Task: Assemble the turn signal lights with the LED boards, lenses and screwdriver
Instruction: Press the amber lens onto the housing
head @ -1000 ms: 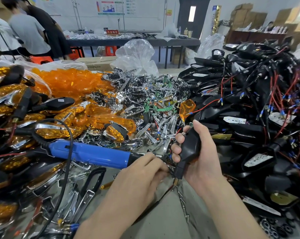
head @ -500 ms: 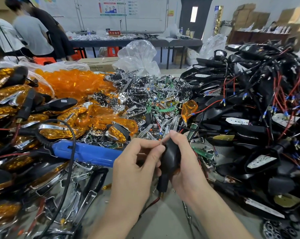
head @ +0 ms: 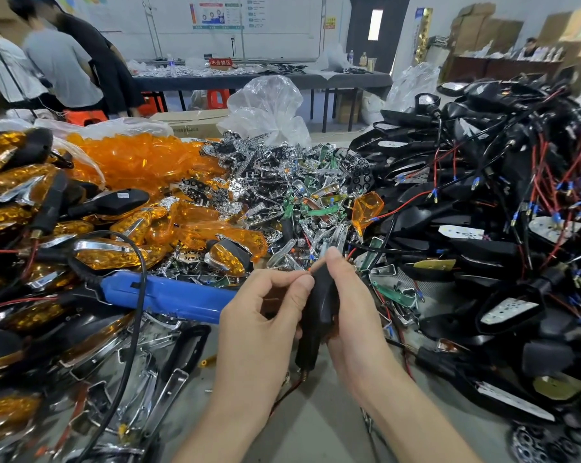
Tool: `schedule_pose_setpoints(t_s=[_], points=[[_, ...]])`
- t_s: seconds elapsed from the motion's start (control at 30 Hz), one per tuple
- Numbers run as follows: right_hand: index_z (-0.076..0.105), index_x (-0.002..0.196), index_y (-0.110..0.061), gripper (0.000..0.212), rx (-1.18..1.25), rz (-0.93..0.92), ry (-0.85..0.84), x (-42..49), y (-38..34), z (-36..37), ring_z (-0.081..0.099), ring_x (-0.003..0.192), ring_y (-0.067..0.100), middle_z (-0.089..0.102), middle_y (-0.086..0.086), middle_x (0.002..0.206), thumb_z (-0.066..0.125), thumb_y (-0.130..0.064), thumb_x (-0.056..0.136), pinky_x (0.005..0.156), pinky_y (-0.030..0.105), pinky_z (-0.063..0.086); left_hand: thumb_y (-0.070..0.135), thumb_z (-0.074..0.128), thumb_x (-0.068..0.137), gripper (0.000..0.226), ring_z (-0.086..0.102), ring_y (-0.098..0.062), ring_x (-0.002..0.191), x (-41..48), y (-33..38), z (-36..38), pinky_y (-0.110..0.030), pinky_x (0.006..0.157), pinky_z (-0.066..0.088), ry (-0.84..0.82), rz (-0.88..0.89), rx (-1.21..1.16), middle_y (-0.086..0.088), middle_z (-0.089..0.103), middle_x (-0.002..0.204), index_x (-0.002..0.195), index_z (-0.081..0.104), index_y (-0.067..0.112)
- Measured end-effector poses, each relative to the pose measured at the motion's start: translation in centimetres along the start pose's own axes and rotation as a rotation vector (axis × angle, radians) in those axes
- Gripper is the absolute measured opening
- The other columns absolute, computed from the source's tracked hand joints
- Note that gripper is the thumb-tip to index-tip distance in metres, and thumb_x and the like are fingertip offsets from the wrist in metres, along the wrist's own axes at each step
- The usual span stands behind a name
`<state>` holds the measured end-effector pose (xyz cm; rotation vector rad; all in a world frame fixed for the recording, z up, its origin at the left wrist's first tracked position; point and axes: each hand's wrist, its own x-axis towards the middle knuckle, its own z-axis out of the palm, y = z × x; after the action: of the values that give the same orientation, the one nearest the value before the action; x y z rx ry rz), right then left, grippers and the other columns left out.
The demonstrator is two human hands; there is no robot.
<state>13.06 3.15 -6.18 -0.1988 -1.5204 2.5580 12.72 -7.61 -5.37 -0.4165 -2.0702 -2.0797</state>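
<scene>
The housing point(head: 321, 304) of one turn signal stands upright in the lower centre of the frame, between both hands and above the worktop point(head: 316, 429). The right hand point(head: 347, 315) is closed around it from the right side, with the thumb laid on its upper tip. The left hand point(head: 262, 322) is curled, and its thumb and first finger pinch the upper left edge of the housing. Whether a small part is between them I cannot tell, because the open face is turned away from the camera. Red wires point(head: 291, 387) hang from the stem at the bottom.

I judge that the step is to seat or adjust something inside the housing before a lens goes on. To do it well, the right hand should grip firmly without twisting, while the left hand works with the fingertips only, lightly, so that the board sits flat and no wire is trapped under it. Turning the open face toward the eyes first would help.

The other things are near: the blue screwdriver point(head: 175, 295) lies just left of the left hand, the orange lenses point(head: 142, 158) are heaped in the upper left, and loose LED boards point(head: 317, 212) lie in the middle pile behind the hands. The screw should come last — after the lens is fully seated.
</scene>
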Motion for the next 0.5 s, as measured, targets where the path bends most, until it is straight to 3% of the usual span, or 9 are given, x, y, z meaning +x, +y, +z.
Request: schedule_pose_setpoints(t_s=[0.13, 0.27, 0.4, 0.47, 0.5], points=[[0.071, 0.075, -0.029, 0.051, 0.021, 0.057, 0.002, 0.11, 0.16, -0.1, 0.067, 0.069, 0.021, 0.067, 0.005, 0.077, 0.065, -0.078, 0.062, 0.051, 0.032, 0.053, 0.039, 0.067, 0.083, 0.01, 0.06, -0.002, 0.063, 0.09, -0.18, 0.03, -0.015, 0.052, 0.05, 0.016, -0.015, 0.019, 0.011, 0.063, 0.07, 0.08, 0.073, 0.031], [0.072, 0.072, -0.032, 0.045, 0.027, 0.048, -0.009, 0.18, 0.18, -0.17, 0.066, 0.062, 0.014, 0.066, -0.003, 0.07, 0.064, -0.076, 0.066, 0.049, 0.029, 0.051, 0.042, 0.066, 0.084, 0.011, 0.061, -0.004, 0.065, 0.07, -0.4, 0.1, -0.017, 0.054, 0.052, 0.021, -0.008, 0.065, 0.008, 0.064, 0.073, 0.081, 0.072, 0.033], [0.074, 0.074, -0.034, 0.038, 0.013, 0.056, 0.035, 0.58, 0.42, -0.25, 0.069, 0.063, 0.012, 0.071, -0.005, 0.072, 0.061, -0.07, 0.074, 0.05, 0.026, 0.052, 0.047, 0.061, 0.085, 0.02, 0.064, -0.008, 0.072, 0.15, -0.71, 0.1, -0.031, 0.063, 0.058, 0.023, 0.038, 0.162, 0.01, 0.065, 0.081, 0.083, 0.072, 0.031], [0.075, 0.076, -0.034, 0.041, 0.041, 0.08, 0.057, 0.87, 0.65, -0.33, 0.073, 0.074, 0.015, 0.074, -0.003, 0.08, 0.064, -0.073, 0.068, 0.059, 0.03, 0.058, 0.044, 0.058, 0.089, 0.02, 0.065, -0.009, 0.08, 0.08, -0.86, 0.09, -0.034, 0.071, 0.058, 0.007, 0.091, 0.221, 0.013, 0.064, 0.089, 0.089, 0.073, 0.031], [0.076, 0.077, -0.033, 0.045, 0.066, 0.095, 0.07, 0.97, 0.73, -0.37, 0.074, 0.082, 0.019, 0.075, -0.001, 0.085, 0.067, -0.075, 0.063, 0.067, 0.034, 0.061, 0.041, 0.056, 0.092, 0.021, 0.065, -0.008, 0.086, 0.0, -0.92, 0.11, -0.028, 0.074, 0.056, -0.006, 0.123, 0.257, 0.014, 0.063, 0.094, 0.095, 0.074, 0.03]])
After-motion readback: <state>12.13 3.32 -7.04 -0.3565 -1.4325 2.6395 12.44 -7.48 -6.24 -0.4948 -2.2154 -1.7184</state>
